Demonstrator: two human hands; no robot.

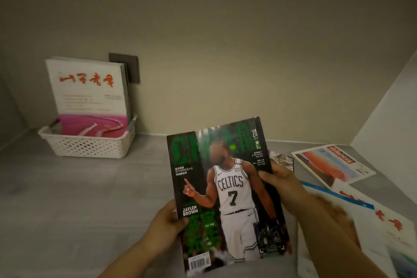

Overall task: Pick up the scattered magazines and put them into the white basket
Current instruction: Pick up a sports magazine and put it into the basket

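A green basketball magazine (228,192) with a player in a white Celtics jersey is held upright above the grey surface, cover facing me. My left hand (168,221) grips its lower left edge, thumb on the cover. Along the right edge my right hand (282,180) holds it, thumb over the front. The white perforated basket (90,145) stands at the back left by the wall, with several magazines upright in it; the front one (88,95) is white with red characters and a pink lower part.
More magazines lie on the surface to the right: one with an orange and blue cover (334,165), a white one with red characters (383,223), and a partly hidden one (283,160) behind the held magazine. A dark wall plate (133,67) sits behind the basket.
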